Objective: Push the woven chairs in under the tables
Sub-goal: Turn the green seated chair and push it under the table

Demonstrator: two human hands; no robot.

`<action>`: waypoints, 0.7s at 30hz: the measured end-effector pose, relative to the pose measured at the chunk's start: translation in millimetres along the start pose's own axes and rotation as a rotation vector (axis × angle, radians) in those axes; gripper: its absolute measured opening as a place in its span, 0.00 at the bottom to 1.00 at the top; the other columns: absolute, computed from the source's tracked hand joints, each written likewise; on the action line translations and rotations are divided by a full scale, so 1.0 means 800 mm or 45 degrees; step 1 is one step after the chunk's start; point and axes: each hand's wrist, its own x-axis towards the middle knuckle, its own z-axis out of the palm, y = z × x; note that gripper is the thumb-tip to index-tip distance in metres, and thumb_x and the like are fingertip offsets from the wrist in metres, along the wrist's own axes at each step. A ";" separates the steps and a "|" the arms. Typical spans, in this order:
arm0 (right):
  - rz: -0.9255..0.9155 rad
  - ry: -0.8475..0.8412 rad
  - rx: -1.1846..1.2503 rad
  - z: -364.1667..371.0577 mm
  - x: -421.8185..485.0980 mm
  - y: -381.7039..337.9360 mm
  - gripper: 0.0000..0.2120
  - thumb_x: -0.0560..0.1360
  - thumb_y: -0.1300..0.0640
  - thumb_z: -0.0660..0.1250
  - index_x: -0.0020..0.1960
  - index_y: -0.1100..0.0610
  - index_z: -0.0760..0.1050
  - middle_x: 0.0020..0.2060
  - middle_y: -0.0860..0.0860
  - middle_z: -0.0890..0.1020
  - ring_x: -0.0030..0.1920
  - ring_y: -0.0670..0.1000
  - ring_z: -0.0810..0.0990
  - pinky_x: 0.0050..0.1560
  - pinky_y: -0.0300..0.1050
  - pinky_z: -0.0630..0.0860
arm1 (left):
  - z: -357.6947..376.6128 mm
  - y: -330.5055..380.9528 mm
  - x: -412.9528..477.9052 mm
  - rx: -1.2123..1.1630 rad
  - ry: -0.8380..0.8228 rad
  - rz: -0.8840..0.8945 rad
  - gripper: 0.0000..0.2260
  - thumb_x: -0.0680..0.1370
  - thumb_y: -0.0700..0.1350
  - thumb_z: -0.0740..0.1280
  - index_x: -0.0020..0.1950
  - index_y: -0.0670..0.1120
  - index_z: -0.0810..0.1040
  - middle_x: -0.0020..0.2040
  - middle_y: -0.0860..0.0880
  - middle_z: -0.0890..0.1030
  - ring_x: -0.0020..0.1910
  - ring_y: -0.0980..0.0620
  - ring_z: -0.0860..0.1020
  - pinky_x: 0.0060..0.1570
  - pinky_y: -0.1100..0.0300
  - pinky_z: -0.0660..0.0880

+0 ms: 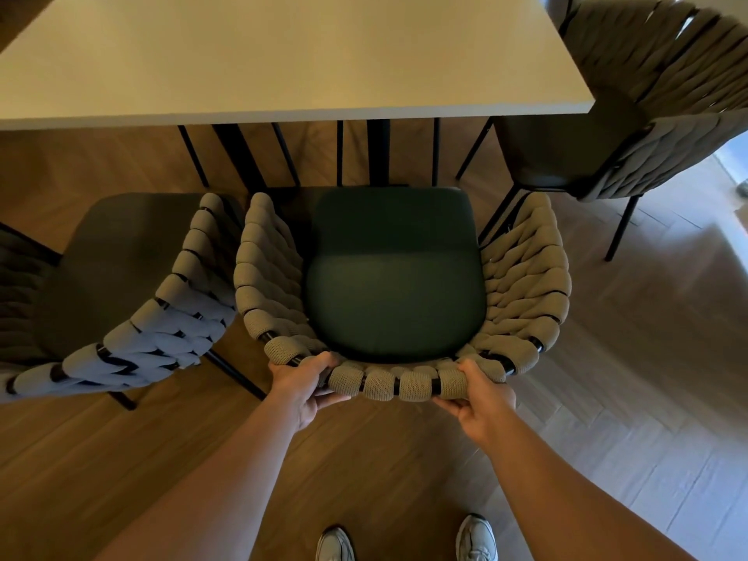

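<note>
A single wide-angle view, worn on the person's head, looks forward and steeply down along both forearms. The fingers (334, 398) lie close, just below centre. The woven chair (394, 285) and tabletop (283, 54) stretch beyond them, and the shoes (475, 538) sit behind them at the bottom edge.
</note>
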 end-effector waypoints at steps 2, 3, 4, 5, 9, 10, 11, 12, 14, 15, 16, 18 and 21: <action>0.004 -0.003 0.001 -0.001 0.000 0.002 0.14 0.73 0.66 0.72 0.50 0.55 0.69 0.50 0.60 0.80 0.46 0.61 0.83 0.36 0.63 0.84 | -0.001 0.000 0.000 0.001 -0.015 -0.001 0.17 0.74 0.33 0.71 0.56 0.46 0.68 0.48 0.34 0.81 0.34 0.37 0.85 0.29 0.42 0.81; 0.004 -0.007 -0.003 -0.001 -0.001 0.002 0.14 0.73 0.66 0.73 0.50 0.55 0.69 0.50 0.60 0.80 0.46 0.61 0.83 0.36 0.63 0.84 | -0.002 0.000 -0.001 0.001 -0.020 -0.002 0.18 0.74 0.33 0.71 0.57 0.46 0.68 0.48 0.34 0.81 0.35 0.37 0.85 0.30 0.42 0.82; 0.002 -0.009 -0.014 -0.001 -0.002 0.001 0.14 0.73 0.66 0.73 0.50 0.55 0.69 0.50 0.60 0.80 0.46 0.61 0.83 0.35 0.62 0.84 | -0.003 0.000 -0.001 0.002 -0.021 -0.004 0.19 0.74 0.33 0.72 0.59 0.46 0.68 0.48 0.34 0.81 0.36 0.37 0.85 0.30 0.42 0.82; -0.001 -0.006 -0.029 -0.001 -0.002 0.000 0.14 0.73 0.66 0.73 0.50 0.55 0.69 0.49 0.60 0.80 0.45 0.61 0.83 0.34 0.62 0.84 | -0.003 0.000 -0.002 0.002 -0.024 -0.002 0.21 0.73 0.33 0.72 0.61 0.45 0.68 0.48 0.34 0.82 0.37 0.36 0.85 0.31 0.42 0.82; -0.024 0.010 -0.059 -0.002 -0.001 -0.004 0.14 0.73 0.66 0.72 0.48 0.55 0.68 0.47 0.60 0.79 0.43 0.61 0.83 0.31 0.60 0.84 | -0.004 -0.002 -0.004 -0.019 -0.047 0.007 0.21 0.72 0.33 0.74 0.61 0.43 0.70 0.45 0.34 0.84 0.40 0.35 0.85 0.32 0.41 0.82; -0.029 0.006 -0.062 -0.003 0.000 -0.006 0.14 0.74 0.66 0.72 0.48 0.55 0.68 0.47 0.60 0.79 0.43 0.61 0.82 0.31 0.60 0.84 | -0.003 -0.002 -0.004 -0.023 -0.050 0.005 0.21 0.72 0.33 0.74 0.60 0.43 0.70 0.46 0.34 0.84 0.40 0.34 0.85 0.33 0.41 0.82; -0.032 0.001 -0.066 -0.002 0.000 -0.007 0.14 0.74 0.66 0.72 0.48 0.55 0.68 0.47 0.60 0.79 0.43 0.61 0.82 0.31 0.60 0.84 | -0.002 -0.002 -0.004 -0.025 -0.055 0.004 0.20 0.72 0.33 0.74 0.60 0.43 0.70 0.46 0.33 0.83 0.40 0.34 0.85 0.33 0.41 0.82; -0.034 -0.001 -0.070 -0.003 0.001 -0.009 0.14 0.74 0.66 0.72 0.48 0.55 0.68 0.47 0.60 0.79 0.43 0.62 0.82 0.31 0.61 0.84 | -0.001 -0.002 -0.004 -0.027 -0.061 0.008 0.20 0.72 0.33 0.74 0.59 0.43 0.71 0.47 0.33 0.83 0.40 0.35 0.85 0.33 0.41 0.82; -0.036 0.013 -0.078 -0.003 0.003 -0.013 0.14 0.74 0.66 0.72 0.47 0.55 0.67 0.46 0.60 0.79 0.42 0.61 0.82 0.31 0.61 0.83 | 0.002 -0.004 -0.004 -0.028 -0.067 0.031 0.18 0.73 0.33 0.73 0.57 0.44 0.70 0.49 0.33 0.82 0.40 0.36 0.86 0.33 0.42 0.82; -0.034 0.022 -0.084 -0.003 0.004 -0.016 0.14 0.74 0.66 0.72 0.47 0.55 0.67 0.45 0.60 0.79 0.42 0.61 0.82 0.32 0.62 0.83 | 0.004 -0.006 -0.004 -0.028 -0.064 0.044 0.17 0.73 0.33 0.73 0.57 0.45 0.70 0.49 0.34 0.82 0.40 0.36 0.86 0.33 0.42 0.82; -0.033 0.026 -0.092 -0.003 0.006 -0.018 0.14 0.74 0.66 0.72 0.47 0.55 0.67 0.45 0.60 0.79 0.42 0.62 0.82 0.33 0.62 0.84 | 0.006 -0.007 -0.004 -0.027 -0.057 0.052 0.17 0.73 0.33 0.72 0.56 0.45 0.70 0.49 0.34 0.82 0.39 0.37 0.86 0.33 0.42 0.82; -0.029 0.028 -0.102 -0.005 0.009 -0.023 0.14 0.74 0.66 0.72 0.47 0.54 0.67 0.46 0.60 0.79 0.42 0.62 0.82 0.34 0.63 0.84 | 0.011 -0.010 -0.005 -0.024 -0.044 0.057 0.16 0.74 0.33 0.72 0.55 0.45 0.69 0.49 0.34 0.81 0.38 0.37 0.86 0.32 0.43 0.82; -0.041 0.021 -0.110 -0.007 0.013 -0.027 0.15 0.74 0.66 0.72 0.47 0.54 0.67 0.46 0.59 0.78 0.40 0.61 0.82 0.30 0.61 0.83 | 0.016 -0.011 -0.005 -0.015 -0.038 0.062 0.15 0.74 0.33 0.72 0.53 0.45 0.70 0.49 0.34 0.81 0.37 0.38 0.86 0.31 0.43 0.82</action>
